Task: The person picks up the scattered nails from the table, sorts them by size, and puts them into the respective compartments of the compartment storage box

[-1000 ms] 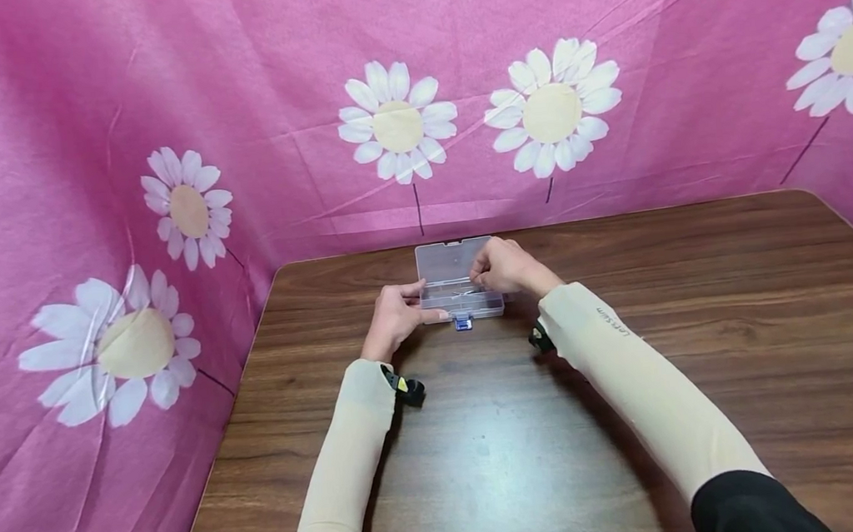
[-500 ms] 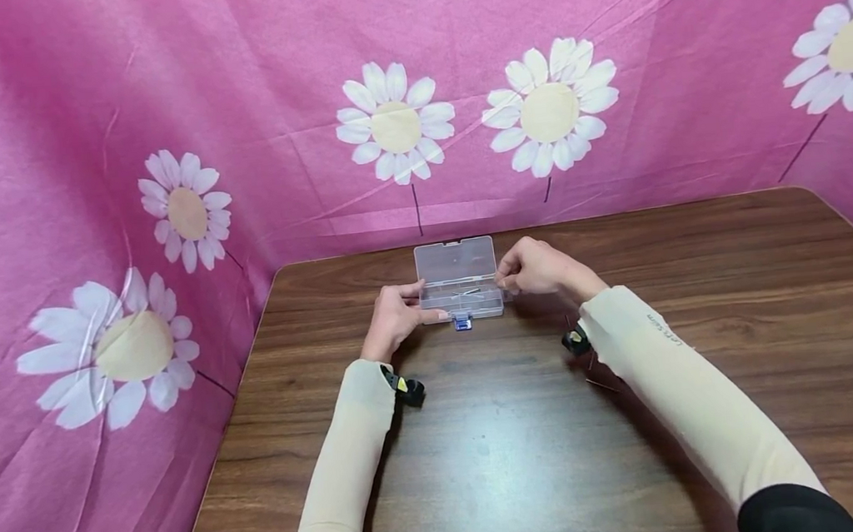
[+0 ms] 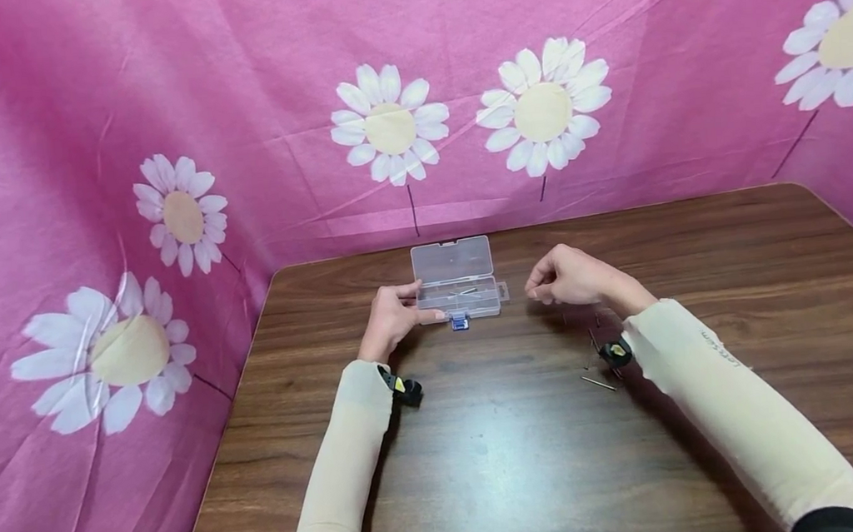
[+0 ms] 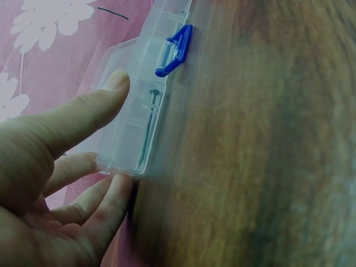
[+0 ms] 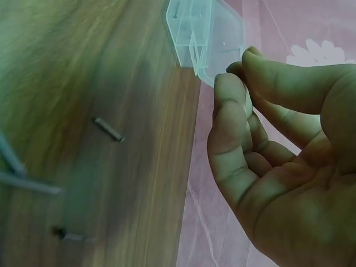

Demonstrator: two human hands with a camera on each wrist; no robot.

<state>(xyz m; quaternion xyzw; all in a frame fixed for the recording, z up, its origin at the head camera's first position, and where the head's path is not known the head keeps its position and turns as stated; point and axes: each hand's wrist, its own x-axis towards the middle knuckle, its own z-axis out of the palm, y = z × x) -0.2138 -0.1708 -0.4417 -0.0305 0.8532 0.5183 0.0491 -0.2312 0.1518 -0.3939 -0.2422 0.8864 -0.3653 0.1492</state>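
Observation:
A clear plastic compartment box [image 3: 482,305] stands at the back of the table with its lid [image 3: 452,260] raised. My left hand [image 3: 388,321] grips its left end, thumb on the front and fingers behind and below. A nail [image 4: 147,128] lies in a front compartment, and a few thin metal pieces [image 3: 464,292] show inside. Hanging down from the box's front is a blue latch [image 4: 181,53]. To the right of the box, my right hand [image 3: 574,278] hovers over the table, fingers loosely curled, and nothing shows between thumb and fingertips [image 5: 228,89].
Several loose nails lie on the wooden table [image 3: 502,460] under the right wrist, one nail [image 3: 599,383] nearest to me. In the right wrist view a short nail [image 5: 108,129] lies apart from the others. A pink flowered cloth [image 3: 295,126] hangs close behind the table's back edge.
My right hand has left the inside of the box and moved right, over the table. More of the loose nails show now. My left hand keeps its grip on the box.

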